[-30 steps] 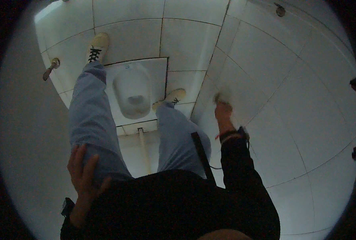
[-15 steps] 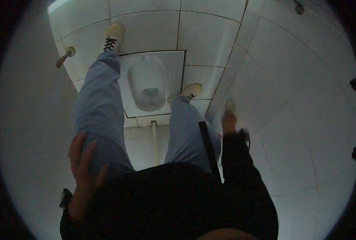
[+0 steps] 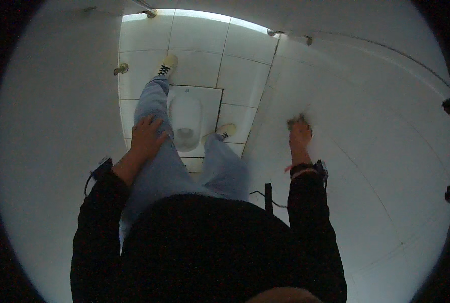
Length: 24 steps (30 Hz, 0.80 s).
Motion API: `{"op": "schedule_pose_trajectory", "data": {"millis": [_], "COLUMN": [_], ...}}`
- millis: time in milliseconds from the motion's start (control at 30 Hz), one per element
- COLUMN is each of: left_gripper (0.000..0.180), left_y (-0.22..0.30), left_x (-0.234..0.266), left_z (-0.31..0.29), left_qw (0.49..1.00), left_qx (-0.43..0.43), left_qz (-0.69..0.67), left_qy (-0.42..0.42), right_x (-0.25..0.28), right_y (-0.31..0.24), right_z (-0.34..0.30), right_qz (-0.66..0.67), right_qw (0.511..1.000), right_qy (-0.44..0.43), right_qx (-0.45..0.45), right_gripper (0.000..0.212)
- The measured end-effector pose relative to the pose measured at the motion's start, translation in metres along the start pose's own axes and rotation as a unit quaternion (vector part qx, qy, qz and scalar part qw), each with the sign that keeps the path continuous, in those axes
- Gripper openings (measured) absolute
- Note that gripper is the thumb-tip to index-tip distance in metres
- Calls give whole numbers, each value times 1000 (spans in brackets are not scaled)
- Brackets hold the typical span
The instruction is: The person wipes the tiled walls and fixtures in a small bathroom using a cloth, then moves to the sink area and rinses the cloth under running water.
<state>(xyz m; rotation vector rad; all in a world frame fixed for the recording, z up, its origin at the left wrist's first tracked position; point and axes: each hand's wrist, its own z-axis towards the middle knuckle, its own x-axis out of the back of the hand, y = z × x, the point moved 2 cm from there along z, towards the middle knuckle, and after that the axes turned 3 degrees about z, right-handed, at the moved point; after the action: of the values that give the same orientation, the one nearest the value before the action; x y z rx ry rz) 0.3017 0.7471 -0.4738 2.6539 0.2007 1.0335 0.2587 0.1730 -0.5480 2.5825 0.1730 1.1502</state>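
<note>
My left hand (image 3: 148, 139) lies on my left leg just above the knee, its fingers stretched out over the blue jeans (image 3: 177, 164). A device is strapped to that wrist. Out to the right, my right hand (image 3: 300, 135) is closed on a small, fuzzy greyish pad (image 3: 296, 121), pressed against or held close to the white tiled wall (image 3: 346, 126). Blur hides the pad's exact kind, and I cannot tell whether it touches the tiles. Below me, a white squat toilet (image 3: 209, 103) is set into the tiled floor, with a shoe on either side of it.
A small metal tap (image 3: 121, 69) sticks out at the left wall. Metal fittings show at the far end, one of them a pipe end (image 3: 151, 13). On the right wall is another small fitting (image 3: 309, 40). A black strap (image 3: 269, 197) hangs by my right side.
The view has tilted up and shows more of the far end. My left hand has slid forward along the leg toward the knee. My right arm reaches farther out along the wall.
</note>
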Motion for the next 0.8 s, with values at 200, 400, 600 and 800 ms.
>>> {"op": "schedule_pose_trajectory", "data": {"millis": [200, 400, 600, 800], "left_gripper": [49, 58, 85, 46], "left_y": [10, 31, 145, 207], "left_x": [3, 23, 91, 145], "left_z": [-2, -3, -26, -47], "left_qw": [999, 991, 568, 519], "left_qx": [3, 73, -30, -129], "left_qz": [35, 20, -760, -810], "left_qy": [-4, -108, -315, -242], "right_x": [139, 264, 338, 366], "right_y": [-51, -100, -118, -145], "right_z": [-12, -110, -159, -195], "right_qz": [622, 938, 932, 429], "right_qw": [769, 269, 240, 838], "right_qy": [-123, -215, -241, 108], "right_qx": [-80, -43, 123, 318], "right_gripper": [43, 47, 50, 57]}}
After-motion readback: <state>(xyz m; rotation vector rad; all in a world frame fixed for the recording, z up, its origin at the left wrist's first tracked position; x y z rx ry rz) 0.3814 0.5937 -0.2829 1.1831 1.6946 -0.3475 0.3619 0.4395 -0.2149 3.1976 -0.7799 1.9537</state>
